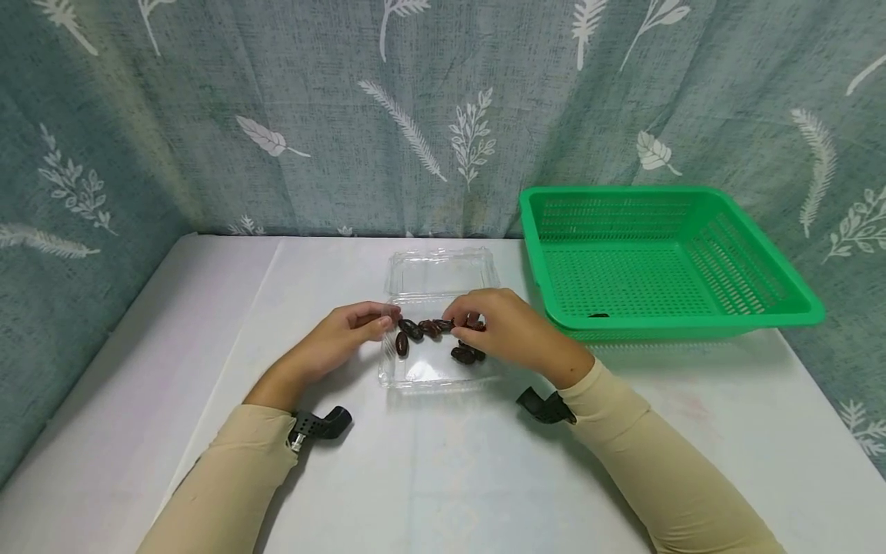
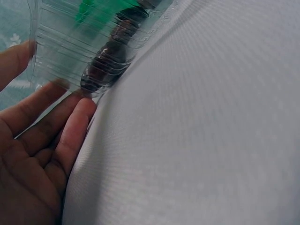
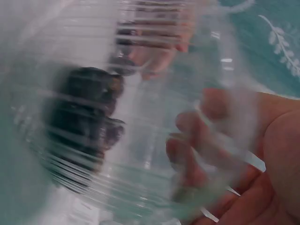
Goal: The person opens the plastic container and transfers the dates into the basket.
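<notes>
Dates point(image 1: 411, 330) lay in an open clear plastic clamshell point(image 1: 429, 373), centre of the frame, on a bench point(image 1: 443, 477). Your left hand point(image 1: 335, 336) touched its left wall, fingers nearly straight; your right hand point(image 1: 512, 327) bent its fingers over the dates, though whether it pinched one could not be told. The light clamshell could have slid or tipped if your right hand caught its rim; a smooth date could have escaped a loose pinch. A green basket point(image 1: 678, 327) crowded the right; room remained at left and lower centre.
</notes>
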Tool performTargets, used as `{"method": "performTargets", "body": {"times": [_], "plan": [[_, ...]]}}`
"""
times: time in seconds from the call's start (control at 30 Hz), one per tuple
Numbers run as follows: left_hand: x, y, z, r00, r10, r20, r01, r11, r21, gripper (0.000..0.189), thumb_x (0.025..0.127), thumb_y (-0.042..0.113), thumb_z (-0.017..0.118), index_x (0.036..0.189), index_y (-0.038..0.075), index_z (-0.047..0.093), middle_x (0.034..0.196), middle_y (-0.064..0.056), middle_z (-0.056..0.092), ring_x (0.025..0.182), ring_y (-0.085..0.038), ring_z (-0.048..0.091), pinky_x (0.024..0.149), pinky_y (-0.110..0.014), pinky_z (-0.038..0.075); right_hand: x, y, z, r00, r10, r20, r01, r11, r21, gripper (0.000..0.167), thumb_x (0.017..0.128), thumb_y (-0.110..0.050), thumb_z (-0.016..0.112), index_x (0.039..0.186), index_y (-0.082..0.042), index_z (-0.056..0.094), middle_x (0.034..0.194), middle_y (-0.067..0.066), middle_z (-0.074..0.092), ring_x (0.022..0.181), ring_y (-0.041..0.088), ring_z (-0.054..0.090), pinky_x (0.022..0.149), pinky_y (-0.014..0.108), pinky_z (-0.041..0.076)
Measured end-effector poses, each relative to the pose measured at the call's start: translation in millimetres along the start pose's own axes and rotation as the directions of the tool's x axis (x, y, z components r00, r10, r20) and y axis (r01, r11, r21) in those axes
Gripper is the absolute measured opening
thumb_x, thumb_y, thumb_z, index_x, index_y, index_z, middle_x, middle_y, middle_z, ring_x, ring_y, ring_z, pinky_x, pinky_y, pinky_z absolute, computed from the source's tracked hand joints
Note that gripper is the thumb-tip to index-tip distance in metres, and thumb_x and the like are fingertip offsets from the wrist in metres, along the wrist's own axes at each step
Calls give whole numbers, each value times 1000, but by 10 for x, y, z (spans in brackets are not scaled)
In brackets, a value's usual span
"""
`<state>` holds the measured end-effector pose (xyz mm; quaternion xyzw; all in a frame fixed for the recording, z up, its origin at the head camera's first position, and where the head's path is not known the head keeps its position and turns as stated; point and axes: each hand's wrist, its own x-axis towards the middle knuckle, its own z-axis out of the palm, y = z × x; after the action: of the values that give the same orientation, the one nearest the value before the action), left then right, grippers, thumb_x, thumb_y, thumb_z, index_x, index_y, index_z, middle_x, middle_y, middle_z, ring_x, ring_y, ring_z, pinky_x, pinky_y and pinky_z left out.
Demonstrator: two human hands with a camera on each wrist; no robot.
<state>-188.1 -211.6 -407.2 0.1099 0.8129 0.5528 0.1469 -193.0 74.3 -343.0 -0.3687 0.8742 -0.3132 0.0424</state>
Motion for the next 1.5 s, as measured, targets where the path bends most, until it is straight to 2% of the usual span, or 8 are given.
{"method": "performTargets", "body": {"times": [0.1, 0.2, 0.47, 0.63, 0.93, 1.1, 1.27, 1.5], "plan": [[-8, 11, -3, 1000, 1, -1, -1, 1000, 3, 43, 103, 28, 56, 138, 2, 57, 142, -14, 59, 136, -30, 51, 119, -49, 33, 16, 40, 57, 998, 19, 66, -20, 1000, 17, 18, 93, -8, 69, 111, -8, 74, 90, 0, 73, 82, 11, 64, 71, 26, 53], [-15, 22, -3, 1000, 1, -1, -1, 1000, 1, 43, 103, 27, 56, 138, 2, 56, 143, -14, 59, 136, -30, 51, 118, -48, 33, 26, 82, 104, 993, 18, 114, -16, 1000, -24, 20, 93, -8, 69, 112, -8, 73, 91, 0, 74, 81, 9, 65, 72, 25, 54], [-18, 27, 1, 1000, 9, 4, -9, 1000, -6, 43, 103, 26, 57, 138, 1, 56, 143, -15, 58, 136, -32, 51, 121, -50, 29, 46, 121, 176, 984, 23, 176, 0, 991, -133, 23, 90, -8, 73, 112, -11, 74, 88, -2, 73, 74, 5, 61, 71, 22, 52], [-13, 31, -1, 1000, 16, 4, -16, 1000, -3, 42, 103, 25, 57, 137, 2, 57, 143, -15, 58, 136, -32, 51, 121, -50, 29, 43, 110, 176, 983, 34, 182, -4, 987, -162, 23, 88, -9, 76, 110, -12, 75, 86, -3, 71, 73, 5, 59, 71, 23, 52], [-17, 17, -2, 1000, 6, 11, -6, 1000, -15, 42, 103, 26, 57, 137, 1, 57, 143, -16, 58, 135, -32, 52, 122, -52, 28, 43, 127, 203, 982, -4, 188, 43, 977, -207, 21, 85, -12, 78, 106, -13, 75, 78, -8, 69, 69, 3, 57, 75, 27, 50], [-27, 14, -3, 1000, 0, 7, 0, 1000, -10, 42, 103, 26, 57, 137, 2, 57, 143, -15, 58, 136, -32, 51, 123, -53, 26, 47, 134, 212, 979, -8, 205, 53, 974, -218, 21, 84, -14, 79, 105, -16, 75, 78, -13, 70, 71, 2, 59, 81, 32, 48], [-31, 16, -2, 1000, -1, 10, 1, 1000, -8, 42, 103, 26, 57, 138, 2, 56, 144, -15, 57, 138, -32, 49, 123, -53, 24, 37, 137, 217, 978, -33, 208, 85, 966, -243, 23, 81, -17, 83, 103, -17, 75, 80, -11, 71, 71, 4, 59, 76, 30, 47], [-32, 21, -3, 1000, 3, 5, -3, 1000, -16, 42, 103, 24, 57, 138, 1, 56, 144, -16, 57, 137, -32, 50, 122, -51, 28, 31, 118, 217, 978, -23, 206, 80, 959, -272, 25, 81, -15, 83, 105, -19, 76, 82, -10, 71, 72, 4, 58, 81, 35, 46]]}}
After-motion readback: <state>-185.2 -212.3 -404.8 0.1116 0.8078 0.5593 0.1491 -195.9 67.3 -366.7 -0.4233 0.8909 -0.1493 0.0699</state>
